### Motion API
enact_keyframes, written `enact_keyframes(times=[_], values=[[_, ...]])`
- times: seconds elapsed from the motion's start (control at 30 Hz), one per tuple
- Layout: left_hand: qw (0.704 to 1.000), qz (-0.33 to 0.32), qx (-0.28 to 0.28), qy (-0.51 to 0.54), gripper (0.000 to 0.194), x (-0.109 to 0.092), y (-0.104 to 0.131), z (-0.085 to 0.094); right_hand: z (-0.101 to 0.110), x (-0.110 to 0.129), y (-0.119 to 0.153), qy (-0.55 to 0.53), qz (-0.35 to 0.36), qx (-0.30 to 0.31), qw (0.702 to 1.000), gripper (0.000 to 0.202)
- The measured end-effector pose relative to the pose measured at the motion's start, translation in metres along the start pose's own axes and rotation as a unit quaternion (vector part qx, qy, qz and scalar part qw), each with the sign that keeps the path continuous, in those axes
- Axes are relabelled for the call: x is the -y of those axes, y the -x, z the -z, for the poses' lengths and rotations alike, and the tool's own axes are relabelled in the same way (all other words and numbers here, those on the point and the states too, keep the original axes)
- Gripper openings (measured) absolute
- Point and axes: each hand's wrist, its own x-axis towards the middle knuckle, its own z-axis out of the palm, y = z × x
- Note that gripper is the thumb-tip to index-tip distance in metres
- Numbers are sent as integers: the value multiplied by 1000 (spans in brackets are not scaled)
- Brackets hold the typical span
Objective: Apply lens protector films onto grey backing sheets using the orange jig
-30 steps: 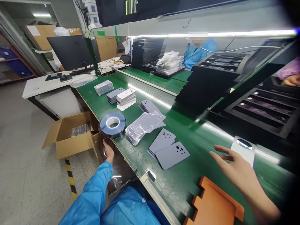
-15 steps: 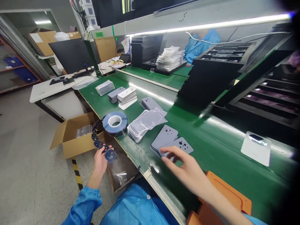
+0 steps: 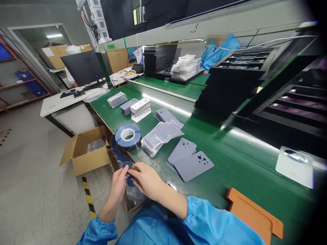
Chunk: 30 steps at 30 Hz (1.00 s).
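Note:
My left hand (image 3: 119, 182) pinches a strip of round blue film pieces (image 3: 129, 165) beyond the bench's front edge. Against the same strip, the fingers of my right hand (image 3: 145, 178) are closed, their tips partly hidden. The strip leads back to a blue roll with a white core (image 3: 128, 134) at the bench edge. Right of the roll lie plastic-wrapped sheets (image 3: 162, 134). Grey phone-back plates (image 3: 194, 166) with round holes rest on the green bench (image 3: 230, 160), some overlapping.
Below the bench stand an open carton (image 3: 89, 163) and another box under my hands. Further back are white plates (image 3: 140, 109), grey plates and a wrapped block (image 3: 117, 99). An orange fixture (image 3: 255, 214) sits at the right front; a person in blue (image 3: 221, 49) is beyond.
My right hand has moved left from above the grey plates to the film strip, and its fingers have closed there. My left hand has moved slightly right and down with the strip.

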Motion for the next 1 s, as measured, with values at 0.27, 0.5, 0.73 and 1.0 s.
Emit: enact_keyframes(times=[0.27, 0.5, 0.73, 1.0], values=[[998, -14, 29, -55, 49, 3, 1, -3, -3, -4, 15, 14, 38, -61, 997, 21], [984, -108, 37, -135, 59, -3, 13, 5, 25, -3, 51, -50, -3, -56, 997, 17], [918, -342, 172, -99, 51, 2, 53, -27, 70, -13, 138, -184, -117, -191, 957, 14], [826, -110, 457, -310, 27, 34, 74, -142, 89, -37, 279, -75, -241, -310, 917, 15]])
